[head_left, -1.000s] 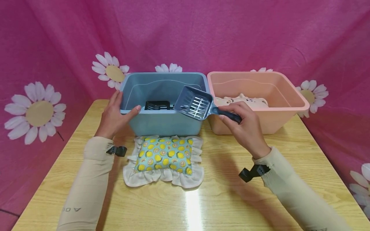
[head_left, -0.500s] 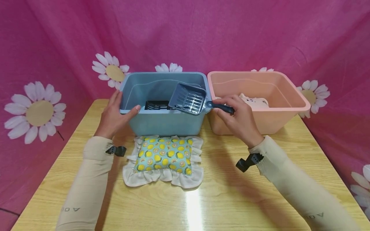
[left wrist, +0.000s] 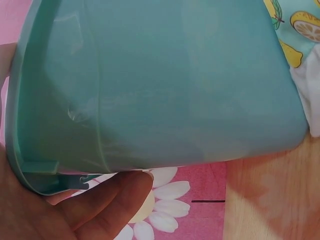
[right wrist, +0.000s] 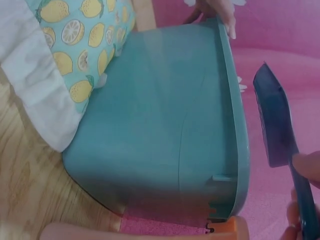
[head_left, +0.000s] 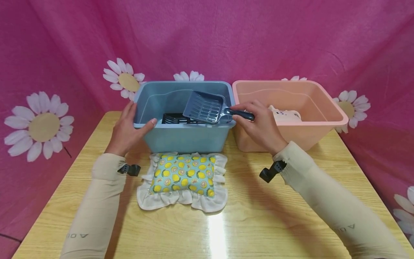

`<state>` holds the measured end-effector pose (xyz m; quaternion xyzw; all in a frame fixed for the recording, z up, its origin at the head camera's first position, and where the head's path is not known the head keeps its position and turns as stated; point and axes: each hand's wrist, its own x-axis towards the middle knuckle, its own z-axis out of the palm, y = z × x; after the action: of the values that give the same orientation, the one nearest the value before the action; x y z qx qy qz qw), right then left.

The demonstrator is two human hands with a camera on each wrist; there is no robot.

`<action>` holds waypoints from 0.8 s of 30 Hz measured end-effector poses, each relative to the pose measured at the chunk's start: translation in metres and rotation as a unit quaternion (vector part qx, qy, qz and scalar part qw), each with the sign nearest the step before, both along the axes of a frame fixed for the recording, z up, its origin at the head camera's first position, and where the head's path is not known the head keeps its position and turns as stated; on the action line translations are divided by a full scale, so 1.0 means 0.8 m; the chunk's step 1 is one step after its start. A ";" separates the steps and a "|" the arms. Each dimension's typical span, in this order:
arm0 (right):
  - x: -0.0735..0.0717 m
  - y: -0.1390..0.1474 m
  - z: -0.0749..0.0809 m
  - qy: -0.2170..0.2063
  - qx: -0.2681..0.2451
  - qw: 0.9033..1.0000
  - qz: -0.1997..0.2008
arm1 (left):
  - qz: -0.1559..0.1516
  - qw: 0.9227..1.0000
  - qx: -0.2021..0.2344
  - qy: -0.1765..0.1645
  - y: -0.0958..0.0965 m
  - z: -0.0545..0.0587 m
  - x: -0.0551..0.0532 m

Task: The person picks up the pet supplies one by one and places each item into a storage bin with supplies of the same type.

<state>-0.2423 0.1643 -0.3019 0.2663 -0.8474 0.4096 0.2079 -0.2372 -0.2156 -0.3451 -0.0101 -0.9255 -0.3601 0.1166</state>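
My right hand point(head_left: 258, 124) grips the dark handle of a blue slotted litter scoop point(head_left: 207, 107). The scoop's head is over the right half of a blue plastic bin point(head_left: 185, 138); the right wrist view shows the scoop point(right wrist: 277, 115) raised clear of the bin's rim. At the bin's left front corner my left hand point(head_left: 127, 129) holds the rim, thumb over the front edge. From the left wrist view, its fingers point(left wrist: 117, 202) lie along the outside wall under the rim. A black slotted utensil point(head_left: 177, 118) lies inside the bin, partly hidden by the front wall.
A pink bin point(head_left: 320, 135) stands close beside the blue one, with a cream printed cloth item point(head_left: 286, 115) inside. In front of the blue bin lies a lemon-print cushion point(head_left: 184, 174) with white ruffles. Behind the wooden table point(head_left: 181, 233) hangs a pink curtain point(head_left: 207, 39).
My right hand has moved left and slightly away from me, carrying the litter scoop further over the blue bin. The left hand has stayed on the rim.
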 end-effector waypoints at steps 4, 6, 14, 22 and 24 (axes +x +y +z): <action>-0.006 -0.004 0.002 -0.003 0.011 1.000 0.009 | -0.001 1.000 0.003 0.002 0.000 0.001 0.001; -0.008 -0.007 0.003 -0.006 0.015 1.000 0.015 | -0.003 1.000 0.003 0.005 0.000 0.001 0.001; -0.020 -0.019 0.008 -0.009 0.030 0.999 0.027 | -0.005 1.000 0.005 0.006 0.001 0.002 0.002; -0.031 -0.031 0.011 -0.022 0.047 0.998 0.036 | -0.001 1.000 0.003 0.002 0.000 0.002 0.001; -0.034 -0.034 0.012 -0.022 0.057 0.997 0.045 | 0.000 1.000 0.004 0.002 0.000 0.002 0.001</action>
<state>-0.2693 0.1368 -0.2926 0.3067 -0.8609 0.3750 0.1554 -0.2363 -0.2155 -0.3439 -0.0107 -0.9239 -0.3638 0.1183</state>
